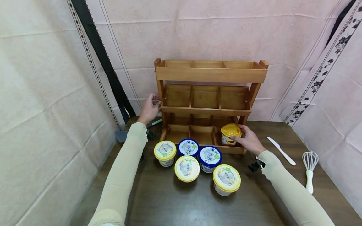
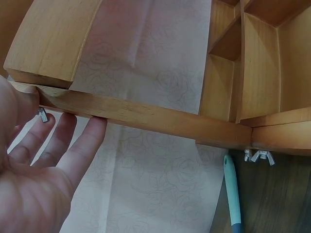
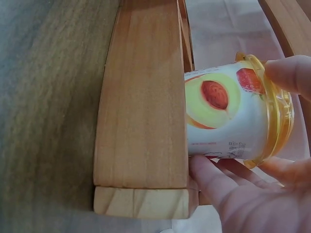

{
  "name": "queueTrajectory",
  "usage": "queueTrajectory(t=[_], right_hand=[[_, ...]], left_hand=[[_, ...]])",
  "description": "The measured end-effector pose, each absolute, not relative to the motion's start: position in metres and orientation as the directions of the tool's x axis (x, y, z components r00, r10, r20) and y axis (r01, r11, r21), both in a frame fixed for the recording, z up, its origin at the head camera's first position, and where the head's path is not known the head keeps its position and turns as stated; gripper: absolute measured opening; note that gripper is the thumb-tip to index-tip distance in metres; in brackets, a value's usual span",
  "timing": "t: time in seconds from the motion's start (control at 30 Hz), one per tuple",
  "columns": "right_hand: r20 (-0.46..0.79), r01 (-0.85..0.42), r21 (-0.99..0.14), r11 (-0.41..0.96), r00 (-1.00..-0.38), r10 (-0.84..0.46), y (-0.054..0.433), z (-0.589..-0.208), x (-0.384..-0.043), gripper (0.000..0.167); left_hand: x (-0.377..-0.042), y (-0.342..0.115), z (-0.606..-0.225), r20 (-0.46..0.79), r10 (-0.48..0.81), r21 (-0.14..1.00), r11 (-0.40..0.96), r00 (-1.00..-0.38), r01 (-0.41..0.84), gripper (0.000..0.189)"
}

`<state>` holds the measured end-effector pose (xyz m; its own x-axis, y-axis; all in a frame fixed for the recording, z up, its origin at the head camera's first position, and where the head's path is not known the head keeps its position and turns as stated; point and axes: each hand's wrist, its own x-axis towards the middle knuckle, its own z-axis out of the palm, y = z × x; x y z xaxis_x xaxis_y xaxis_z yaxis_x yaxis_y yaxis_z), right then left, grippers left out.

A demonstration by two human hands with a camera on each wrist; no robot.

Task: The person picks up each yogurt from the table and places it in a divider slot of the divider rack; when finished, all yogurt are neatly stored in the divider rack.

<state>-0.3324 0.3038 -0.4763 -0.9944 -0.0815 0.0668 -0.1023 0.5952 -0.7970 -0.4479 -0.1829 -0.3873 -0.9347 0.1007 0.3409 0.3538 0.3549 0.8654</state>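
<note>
A wooden tiered rack (image 1: 206, 111) with divided compartments stands at the back of the table. My left hand (image 1: 151, 106) is at its left side post (image 2: 146, 114); in the left wrist view the fingers lie fairly straight, with fingertips touching the post's edge beside a wing nut. My right hand (image 1: 249, 139) grips a cup with a yellow lid (image 1: 231, 134) at the bottom tier's right compartment. A peach and a strawberry are printed on the cup's side (image 3: 218, 99), which stands behind the front rail (image 3: 141, 107). Thumb and fingers span the lid and side.
In front of the rack stand tubs with yellow lids (image 1: 187, 169) and blue lids (image 1: 210, 156). To the right lie a white knife (image 1: 281, 151) and a whisk (image 1: 309, 171). A blue-green handled spatula (image 1: 121, 136) lies behind the left arm. Cloth walls surround the table.
</note>
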Motion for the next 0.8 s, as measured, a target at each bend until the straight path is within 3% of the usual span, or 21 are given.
queueTrajectory(t=[0.6, 0.8], right_hand=[[0.082, -0.115, -0.78, 0.615, -0.993, -0.082, 0.309, -0.46, -0.328, 0.095], [0.146, -0.143, -0.78, 0.61, -0.988, -0.044, 0.315, -0.449, -0.313, 0.09]], left_hand=[[-0.448, -0.184, -0.385, 0.327, 0.1, 0.876, 0.342, -0.94, 0.341, 0.032], [-0.449, -0.184, -0.387, 0.329, 0.102, 0.869, 0.355, -0.939, 0.344, 0.032]])
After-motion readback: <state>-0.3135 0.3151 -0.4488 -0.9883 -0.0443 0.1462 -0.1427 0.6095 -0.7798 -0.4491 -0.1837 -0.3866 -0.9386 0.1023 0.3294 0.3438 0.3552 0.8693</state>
